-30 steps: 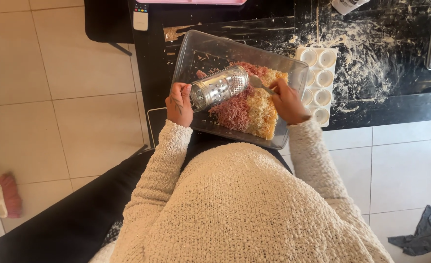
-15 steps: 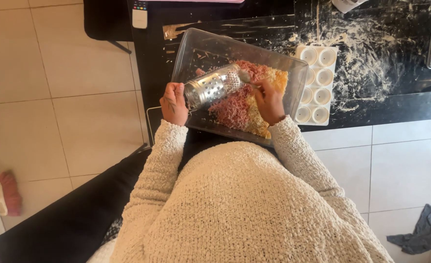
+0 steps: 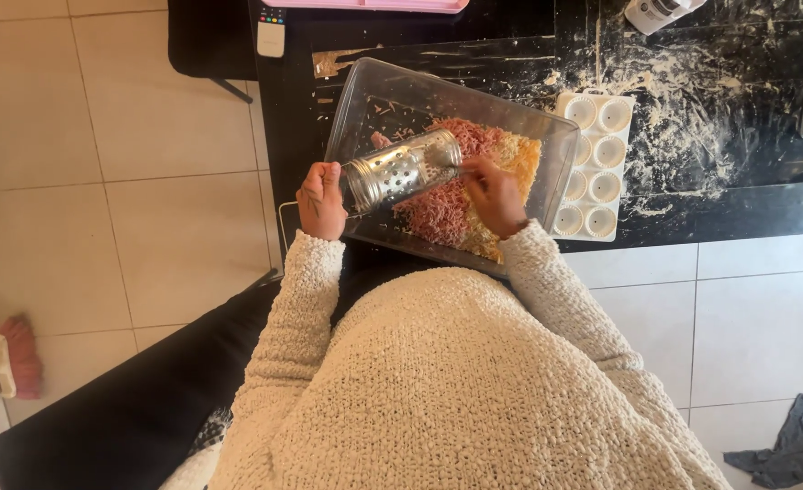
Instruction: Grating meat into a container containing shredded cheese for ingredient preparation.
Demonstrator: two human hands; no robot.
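Holding a metal grater drum (image 3: 400, 171) by its closed end, the left hand (image 3: 322, 200) is curled tight round it, while the right hand (image 3: 492, 193) is pinched shut at the drum's open mouth; what it grips I cannot tell. The drum hangs over a clear tub (image 3: 365, 95) on the floury black worktop (image 3: 737, 118), above pink and yellow shreds (image 3: 474, 195). Its long axis runs from 8 o'clock up to 2 o'clock, mouth towards 2. The likely risks: fingers catching the sharp holes, or shreds spilling past the tub's rim if the drum tips. A white mould tray (image 3: 598, 168) sits at the tub's 3 o'clock
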